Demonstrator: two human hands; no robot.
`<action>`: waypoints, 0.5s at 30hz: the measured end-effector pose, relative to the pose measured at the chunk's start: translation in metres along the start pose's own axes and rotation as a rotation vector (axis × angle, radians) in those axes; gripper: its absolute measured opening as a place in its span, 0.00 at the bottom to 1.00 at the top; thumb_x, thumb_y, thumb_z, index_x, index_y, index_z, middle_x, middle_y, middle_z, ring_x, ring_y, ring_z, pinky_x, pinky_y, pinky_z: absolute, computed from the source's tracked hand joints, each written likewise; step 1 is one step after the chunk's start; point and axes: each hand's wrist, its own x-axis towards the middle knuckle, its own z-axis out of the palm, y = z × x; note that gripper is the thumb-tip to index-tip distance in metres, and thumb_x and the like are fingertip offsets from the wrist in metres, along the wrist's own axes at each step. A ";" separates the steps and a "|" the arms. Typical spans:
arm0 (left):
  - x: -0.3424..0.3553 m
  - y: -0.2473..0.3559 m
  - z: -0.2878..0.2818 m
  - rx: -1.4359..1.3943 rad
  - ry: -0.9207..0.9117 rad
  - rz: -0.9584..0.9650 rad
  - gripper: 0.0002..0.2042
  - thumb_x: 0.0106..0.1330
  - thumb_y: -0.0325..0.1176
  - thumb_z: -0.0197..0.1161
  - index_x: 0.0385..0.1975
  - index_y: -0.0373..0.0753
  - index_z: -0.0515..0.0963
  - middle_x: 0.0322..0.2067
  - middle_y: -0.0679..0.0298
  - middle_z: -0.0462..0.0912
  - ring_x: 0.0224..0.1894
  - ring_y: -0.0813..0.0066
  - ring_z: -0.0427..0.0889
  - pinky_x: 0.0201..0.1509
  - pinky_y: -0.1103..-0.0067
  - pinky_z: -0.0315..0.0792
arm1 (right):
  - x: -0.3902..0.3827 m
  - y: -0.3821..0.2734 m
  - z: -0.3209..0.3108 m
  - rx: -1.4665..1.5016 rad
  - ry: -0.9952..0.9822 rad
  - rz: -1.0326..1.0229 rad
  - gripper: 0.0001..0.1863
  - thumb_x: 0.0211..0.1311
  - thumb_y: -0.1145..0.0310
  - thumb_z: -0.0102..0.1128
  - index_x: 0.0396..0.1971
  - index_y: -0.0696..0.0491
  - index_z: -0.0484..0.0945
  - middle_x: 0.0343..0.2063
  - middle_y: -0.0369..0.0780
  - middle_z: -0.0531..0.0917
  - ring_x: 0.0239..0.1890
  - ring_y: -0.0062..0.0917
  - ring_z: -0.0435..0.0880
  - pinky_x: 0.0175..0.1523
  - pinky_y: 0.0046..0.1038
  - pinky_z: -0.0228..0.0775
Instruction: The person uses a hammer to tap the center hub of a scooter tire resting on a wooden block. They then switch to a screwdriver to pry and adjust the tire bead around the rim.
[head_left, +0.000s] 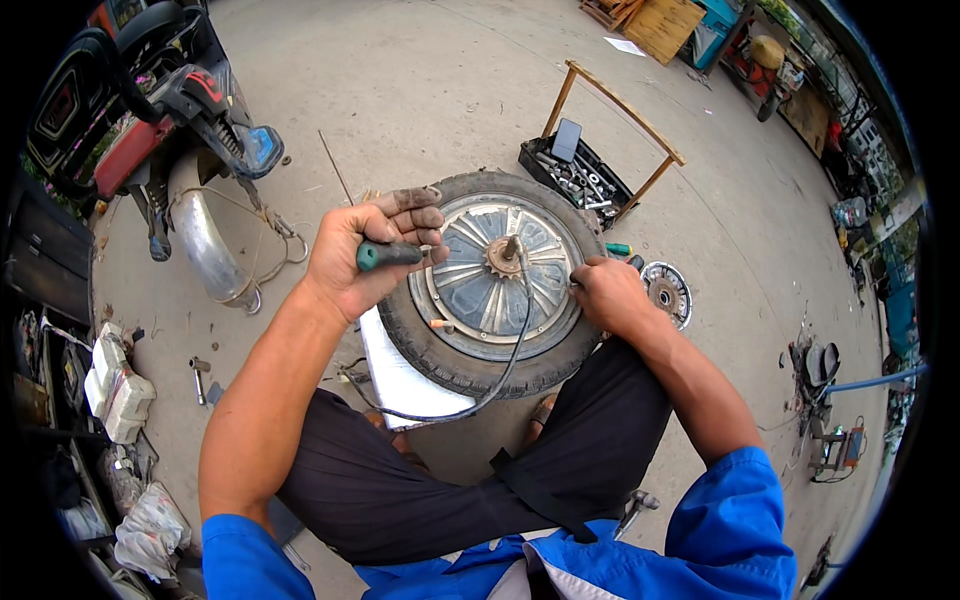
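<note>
My left hand (375,245) is raised over the left side of the wheel, palm turned up. A green-and-black handle, like a screwdriver's (388,256), lies held across it; no shaft shows. Below is a hub-motor wheel (468,285) with a black tyre, lying flat between my knees. A toothed ring (503,257) surrounds its axle, and a black cable (518,350) runs from the axle over the tyre. My right hand (617,293) is closed at the wheel's right rim, with a small dark end showing at its fingertips. A white slab (400,365) sits under the wheel.
Beyond the wheel stands a black toolbox (610,205) with a wooden frame handle, sockets and a phone (566,140). A round metal hub part (667,290) lies right of my right hand. At left are a curved metal fender (205,235) and a scooter (140,150). A socket wrench (199,380) lies nearby.
</note>
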 end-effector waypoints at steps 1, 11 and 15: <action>0.000 0.000 0.000 0.020 -0.004 0.003 0.32 0.42 0.28 0.53 0.54 0.26 0.74 0.42 0.52 0.80 0.43 0.60 0.81 0.64 0.56 0.71 | 0.000 0.000 0.000 0.008 0.024 0.002 0.07 0.56 0.69 0.63 0.27 0.58 0.82 0.31 0.48 0.84 0.38 0.47 0.85 0.43 0.46 0.77; -0.002 0.000 0.006 0.013 0.032 0.013 0.31 0.41 0.26 0.53 0.53 0.25 0.74 0.41 0.51 0.81 0.42 0.60 0.81 0.62 0.57 0.73 | 0.003 -0.001 0.002 -0.023 -0.024 -0.021 0.06 0.55 0.71 0.61 0.27 0.58 0.82 0.32 0.48 0.84 0.37 0.47 0.85 0.42 0.46 0.77; -0.002 0.000 0.005 -0.037 0.019 -0.003 0.30 0.41 0.24 0.53 0.51 0.24 0.75 0.41 0.48 0.83 0.42 0.57 0.83 0.59 0.59 0.77 | -0.001 0.001 0.002 -0.001 0.026 -0.017 0.06 0.54 0.72 0.61 0.27 0.58 0.82 0.31 0.48 0.84 0.37 0.47 0.85 0.42 0.46 0.77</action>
